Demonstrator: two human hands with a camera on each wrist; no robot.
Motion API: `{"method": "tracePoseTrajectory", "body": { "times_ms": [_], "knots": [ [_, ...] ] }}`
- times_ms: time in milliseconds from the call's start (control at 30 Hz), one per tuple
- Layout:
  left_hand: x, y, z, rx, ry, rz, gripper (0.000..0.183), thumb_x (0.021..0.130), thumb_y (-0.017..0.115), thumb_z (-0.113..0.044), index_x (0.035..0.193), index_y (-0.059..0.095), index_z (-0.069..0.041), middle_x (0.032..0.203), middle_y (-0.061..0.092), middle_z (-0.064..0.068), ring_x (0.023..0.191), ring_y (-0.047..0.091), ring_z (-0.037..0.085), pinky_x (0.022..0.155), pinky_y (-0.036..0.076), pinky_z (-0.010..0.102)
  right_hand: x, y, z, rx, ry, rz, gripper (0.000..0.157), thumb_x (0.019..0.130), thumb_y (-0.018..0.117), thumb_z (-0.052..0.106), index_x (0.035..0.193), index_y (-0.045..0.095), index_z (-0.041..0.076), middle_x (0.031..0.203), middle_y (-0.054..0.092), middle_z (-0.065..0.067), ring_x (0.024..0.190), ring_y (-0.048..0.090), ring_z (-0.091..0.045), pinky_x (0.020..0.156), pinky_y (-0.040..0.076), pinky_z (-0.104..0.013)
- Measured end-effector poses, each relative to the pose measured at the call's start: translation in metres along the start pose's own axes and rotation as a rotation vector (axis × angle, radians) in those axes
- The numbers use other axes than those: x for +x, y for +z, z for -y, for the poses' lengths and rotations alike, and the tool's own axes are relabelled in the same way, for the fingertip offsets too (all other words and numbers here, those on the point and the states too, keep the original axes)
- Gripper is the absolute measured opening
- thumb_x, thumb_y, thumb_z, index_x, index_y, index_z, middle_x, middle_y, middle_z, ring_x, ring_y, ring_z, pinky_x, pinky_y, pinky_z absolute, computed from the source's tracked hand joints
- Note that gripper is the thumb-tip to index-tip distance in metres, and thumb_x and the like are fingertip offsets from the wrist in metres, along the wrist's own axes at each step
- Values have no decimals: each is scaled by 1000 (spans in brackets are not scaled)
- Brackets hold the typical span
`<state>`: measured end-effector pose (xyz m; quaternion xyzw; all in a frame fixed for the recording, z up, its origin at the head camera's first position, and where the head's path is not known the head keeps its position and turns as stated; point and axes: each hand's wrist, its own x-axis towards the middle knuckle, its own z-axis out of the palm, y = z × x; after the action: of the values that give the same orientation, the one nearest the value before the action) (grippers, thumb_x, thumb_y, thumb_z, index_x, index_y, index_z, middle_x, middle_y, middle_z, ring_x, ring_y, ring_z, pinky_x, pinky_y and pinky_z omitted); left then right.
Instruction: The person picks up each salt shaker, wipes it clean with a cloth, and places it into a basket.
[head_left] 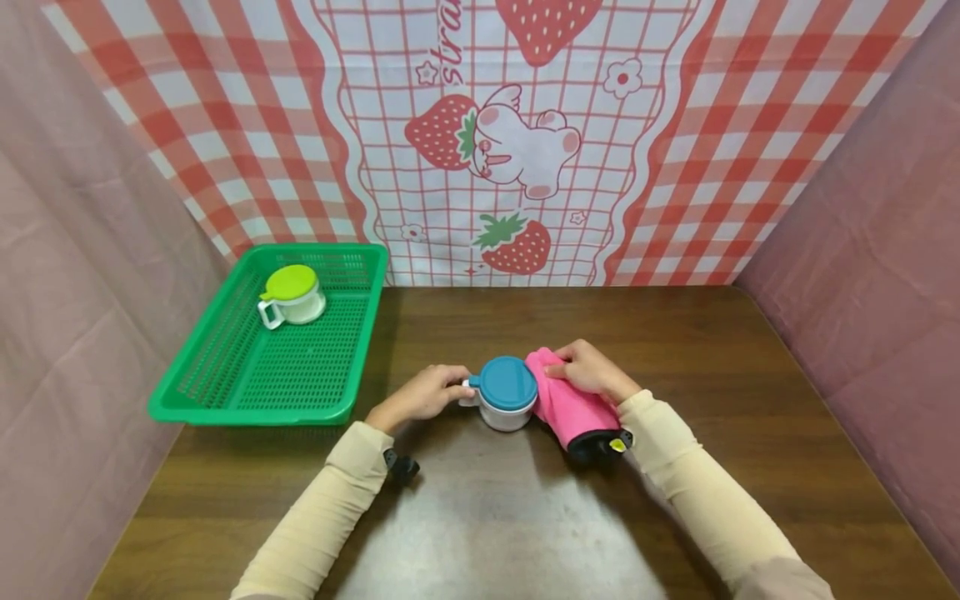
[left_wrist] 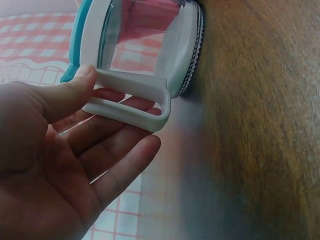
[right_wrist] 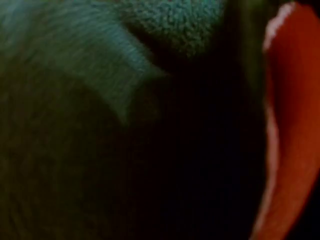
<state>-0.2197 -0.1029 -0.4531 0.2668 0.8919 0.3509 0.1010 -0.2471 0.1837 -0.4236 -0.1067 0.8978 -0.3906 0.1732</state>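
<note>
A clear seasoning jar with a blue lid (head_left: 508, 383) and white handle stands upright on the table. My left hand (head_left: 429, 392) pinches its handle (left_wrist: 132, 85) between thumb and fingers, as the left wrist view shows up close. At the jar's right side my right hand (head_left: 588, 368) holds a pink cloth (head_left: 572, 408), whose edge touches the jar. The cloth hangs down over the right wrist camera, so the right wrist view is mostly dark fabric with a reddish strip (right_wrist: 295, 115). The right fingertips are partly hidden in the cloth folds.
A green plastic basket (head_left: 360, 333) stands at the left back of the wooden table (head_left: 480, 517). Inside it sits a similar jar with a lime-green lid (head_left: 292, 283). A checked strawberry-print curtain (head_left: 480, 233) hangs behind the table, with pinkish cloth walls on both sides.
</note>
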Motion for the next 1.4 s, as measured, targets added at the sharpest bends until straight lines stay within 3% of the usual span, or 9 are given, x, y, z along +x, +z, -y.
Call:
{"method": "tracePoseTrajectory", "body": {
  "times_ms": [133,500,867,1067,1267,1400],
  "knots": [
    [-1,1,-1,-4,-1,-1,17,93,64,-21,102,69,-7,84,66,2,78,55,10,72,45,23,8,-2,1,-18,-10,28,20,90,64,15,99,74,0,72,58,-3,69,48,-17,59,38,-25],
    [1,3,3,-11,-9,-16,20,93,65,-20,104,71,-5,89,70,5,81,57,12,74,47,24,28,-10,7,-101,-119,109,23,90,66,14,109,74,4,99,71,-10,84,52,-19,69,41,-26],
    [0,3,2,-32,-8,-25,20,92,65,-20,103,71,-4,90,71,7,82,58,13,75,48,25,43,-13,10,-156,-235,170,17,90,66,12,102,76,6,90,70,-4,79,51,-13,68,41,-23],
    [0,1,3,-52,-22,-34,19,92,66,-18,103,72,-3,89,70,7,81,57,13,73,48,24,59,-9,15,-170,-306,200,10,90,66,12,84,73,8,79,60,-1,74,48,-13,65,37,-24],
    [2,2,4,-50,-32,-36,21,92,65,-19,105,72,-3,93,72,8,83,59,13,74,48,24,67,-6,20,-179,-315,196,11,88,67,10,78,71,7,72,56,1,72,46,-14,65,36,-24],
    [3,3,3,-54,-34,-33,20,92,66,-19,103,73,-4,89,71,7,80,57,12,72,47,23,69,-6,23,-200,-321,215,8,87,68,10,82,73,7,70,56,2,71,47,-12,64,38,-23]
  ]
}}
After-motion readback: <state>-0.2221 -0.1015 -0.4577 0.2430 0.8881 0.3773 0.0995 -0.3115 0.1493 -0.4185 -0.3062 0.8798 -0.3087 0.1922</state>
